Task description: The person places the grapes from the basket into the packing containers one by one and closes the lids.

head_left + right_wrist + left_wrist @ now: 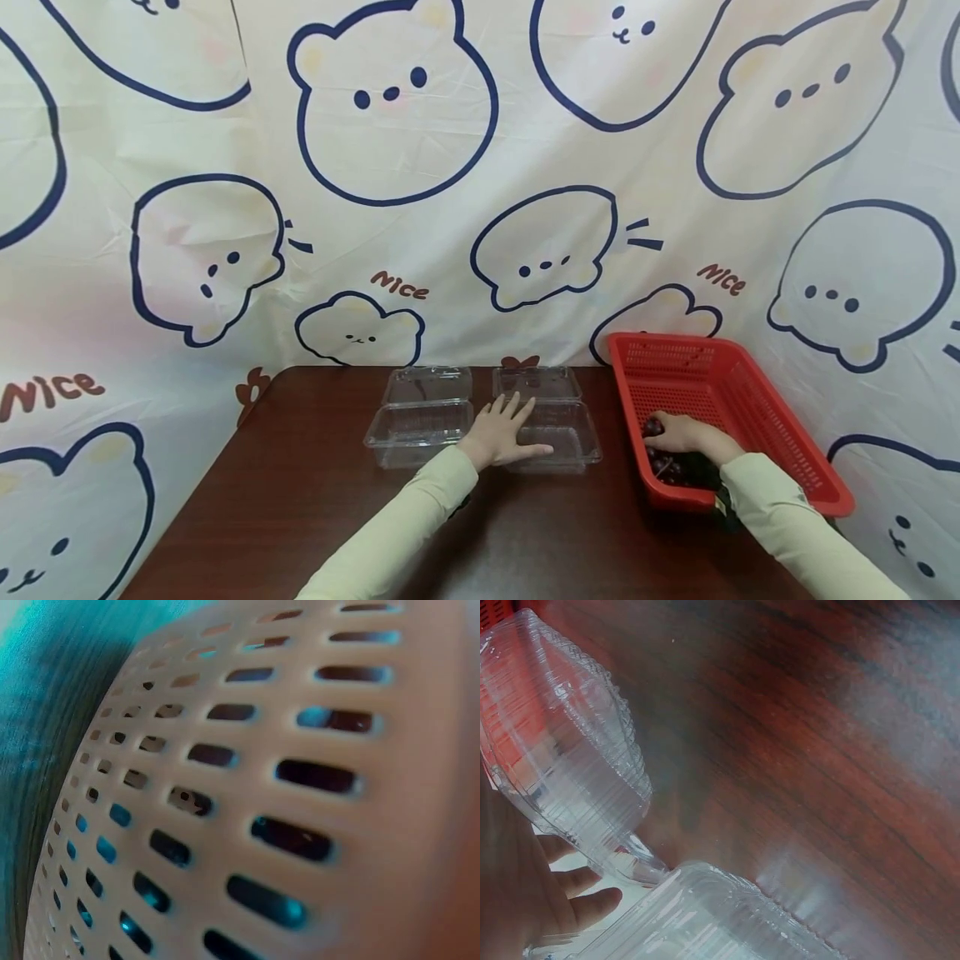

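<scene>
My left hand (495,435) is spread with straight fingers at the left edge of the right clear plastic box (558,433), whose lid lies flipped back behind it. In the left wrist view, three fingertips (592,906) show beside the clear plastic. My right hand (688,437) reaches into the red basket (780,417), its thumb and fingers curled about dark red grapes (653,427). More grapes (667,468) lie below it near the basket's left wall. In the right wrist view, the perforated basket wall (285,802) hides the hand.
Another clear plastic box (420,429) stands open to the left, its lid also folded back. Both boxes and the basket rest on a dark brown table (300,500). A cloth (435,250) printed with bear faces hangs right behind the table's far edge. Something dark green (701,473) lies beside the grapes.
</scene>
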{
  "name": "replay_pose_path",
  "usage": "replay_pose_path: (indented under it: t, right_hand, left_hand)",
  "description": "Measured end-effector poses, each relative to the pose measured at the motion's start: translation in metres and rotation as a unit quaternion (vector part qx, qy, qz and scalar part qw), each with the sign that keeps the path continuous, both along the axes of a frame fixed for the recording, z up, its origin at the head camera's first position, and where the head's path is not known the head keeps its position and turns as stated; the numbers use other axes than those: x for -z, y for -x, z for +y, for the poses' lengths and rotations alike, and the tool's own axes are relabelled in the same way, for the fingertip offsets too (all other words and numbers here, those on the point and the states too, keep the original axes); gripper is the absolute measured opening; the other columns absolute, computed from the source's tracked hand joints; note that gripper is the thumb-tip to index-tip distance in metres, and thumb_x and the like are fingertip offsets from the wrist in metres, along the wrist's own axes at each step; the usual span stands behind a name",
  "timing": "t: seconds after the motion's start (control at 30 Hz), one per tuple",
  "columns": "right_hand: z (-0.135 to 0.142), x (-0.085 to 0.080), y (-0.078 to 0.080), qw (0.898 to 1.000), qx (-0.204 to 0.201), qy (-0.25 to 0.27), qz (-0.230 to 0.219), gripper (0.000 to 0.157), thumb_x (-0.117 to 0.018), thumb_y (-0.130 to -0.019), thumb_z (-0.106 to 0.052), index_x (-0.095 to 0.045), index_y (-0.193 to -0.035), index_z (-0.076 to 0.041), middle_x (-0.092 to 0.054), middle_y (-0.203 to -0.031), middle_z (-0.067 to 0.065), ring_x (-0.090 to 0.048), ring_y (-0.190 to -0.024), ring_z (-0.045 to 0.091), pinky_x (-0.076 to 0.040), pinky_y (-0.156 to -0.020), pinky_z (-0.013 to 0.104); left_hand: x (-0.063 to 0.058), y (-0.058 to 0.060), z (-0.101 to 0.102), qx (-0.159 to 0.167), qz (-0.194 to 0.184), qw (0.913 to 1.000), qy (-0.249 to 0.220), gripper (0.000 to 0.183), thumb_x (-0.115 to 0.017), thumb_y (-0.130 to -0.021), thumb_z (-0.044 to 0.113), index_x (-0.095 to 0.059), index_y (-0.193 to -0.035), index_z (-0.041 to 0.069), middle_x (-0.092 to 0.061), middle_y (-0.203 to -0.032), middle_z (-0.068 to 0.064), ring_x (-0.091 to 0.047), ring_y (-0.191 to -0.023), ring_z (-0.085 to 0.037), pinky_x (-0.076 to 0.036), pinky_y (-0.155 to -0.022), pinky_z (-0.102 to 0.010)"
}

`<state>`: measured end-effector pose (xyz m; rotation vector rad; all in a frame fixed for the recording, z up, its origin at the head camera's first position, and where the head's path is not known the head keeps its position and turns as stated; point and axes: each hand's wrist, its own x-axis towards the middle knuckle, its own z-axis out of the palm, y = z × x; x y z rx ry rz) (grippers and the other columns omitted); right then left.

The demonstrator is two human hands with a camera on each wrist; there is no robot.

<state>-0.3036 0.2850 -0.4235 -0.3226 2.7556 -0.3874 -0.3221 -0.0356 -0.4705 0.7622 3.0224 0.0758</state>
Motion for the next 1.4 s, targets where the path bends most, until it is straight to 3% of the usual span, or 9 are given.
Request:
replay_pose_path:
  t: [0.23,0.57,1.13,1.4]
  right_hand:
    - [0.000,0.001,0.002,1.000,-0.010,-0.004,0.011,0.073,-0.055,-0.081,-0.042,-0.034,-0.125,0.013,-0.046,-0.115,0.033,-0.046,-0.103,0.045,-0.039,-0.080,0.053]
    - [-0.001,0.003,0.004,1.000,0.009,0.003,-0.002,0.076,-0.058,-0.078,-0.046,-0.036,-0.124,0.010,-0.048,-0.113,0.031,-0.048,-0.101,0.043,-0.040,-0.079,0.052]
    - [0.000,0.009,0.001,0.999,0.007,0.028,0.045,0.074,-0.061,-0.076,-0.046,-0.041,-0.122,0.009,-0.051,-0.110,0.028,-0.050,-0.097,0.039,-0.042,-0.076,0.050]
    - [-0.004,0.009,-0.003,0.997,0.032,0.034,0.063,0.079,-0.060,-0.076,-0.047,-0.036,-0.124,0.011,-0.038,-0.110,0.037,-0.049,-0.089,0.039,-0.044,-0.066,0.048]
  left_hand:
    - [0.001,-0.002,-0.002,0.006,0.015,0.9998,0.014,0.098,-0.016,-0.065,0.084,-0.010,-0.142,0.023,-0.013,-0.146,-0.005,-0.015,-0.132,-0.029,-0.020,-0.103,-0.049]
    - [0.005,-0.002,-0.002,0.005,0.017,0.9998,0.010,0.101,-0.014,-0.063,0.086,-0.012,-0.142,0.023,-0.011,-0.147,-0.005,-0.012,-0.133,-0.028,-0.019,-0.102,-0.050]
    - [0.012,-0.004,-0.002,0.010,0.038,0.9991,0.017,0.099,-0.013,-0.065,0.085,-0.012,-0.142,0.023,-0.013,-0.147,-0.006,-0.013,-0.133,-0.030,-0.020,-0.102,-0.050]
    - [0.013,-0.006,-0.002,0.004,0.033,0.9993,0.016,0.097,-0.015,-0.066,0.084,-0.011,-0.142,0.024,-0.008,-0.147,-0.006,-0.009,-0.133,-0.030,-0.021,-0.101,-0.052]
